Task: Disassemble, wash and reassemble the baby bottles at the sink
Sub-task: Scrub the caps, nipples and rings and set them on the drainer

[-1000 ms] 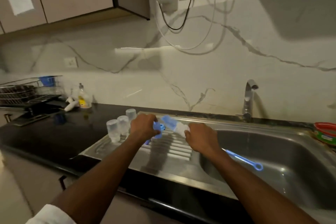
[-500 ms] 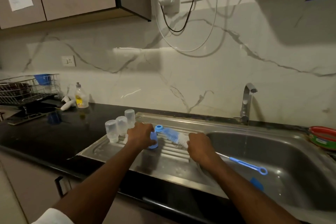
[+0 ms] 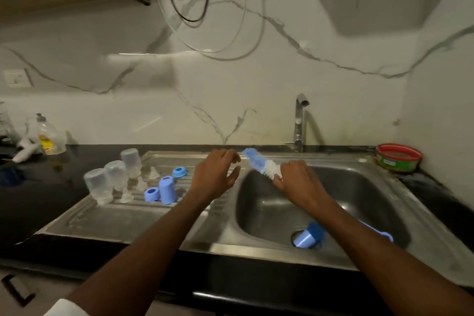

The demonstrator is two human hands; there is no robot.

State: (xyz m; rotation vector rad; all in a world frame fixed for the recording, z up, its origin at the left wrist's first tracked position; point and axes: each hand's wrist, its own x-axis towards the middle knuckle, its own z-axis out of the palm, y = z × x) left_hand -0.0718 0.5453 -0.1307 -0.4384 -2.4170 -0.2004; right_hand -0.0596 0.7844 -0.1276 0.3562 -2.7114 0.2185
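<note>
While the washed parts drain on the left of the steel surface [image 3: 107, 215], I read the job as nearly through its wash stage: three clear bottles [image 3: 98, 185] stand upside down in a row, small clear teats [image 3: 154, 173] lie just behind and beside them, and two blue rings [image 3: 151, 194] and a blue cap [image 3: 167, 189] sit near the ridged part of the drainer. Moving right, my left hand [image 3: 214, 174] hovers over the edge between drainer and basin, fingers loosely spread, its grip released and holding nothing. Just beside it, my right hand [image 3: 297, 182] has its grip clenched round the brush [image 3: 261, 164] at the base of the bristles, the blue-and-white head pointing up toward the left, the blue handle running back under my forearm. Down in the sink [image 3: 359, 187], over the drain, lies one more blue cap [image 3: 309, 236], apparently not yet washed.

To do this step well, I would lower the free left hand into the basin for that cap (the tap [image 3: 300, 120] seems to be off, though I cannot be sure), hold it by the outer wall with the opening facing the brush, then twist the bristles inside. The cap is light and probably slippery, so a firm pinch matters.
</note>
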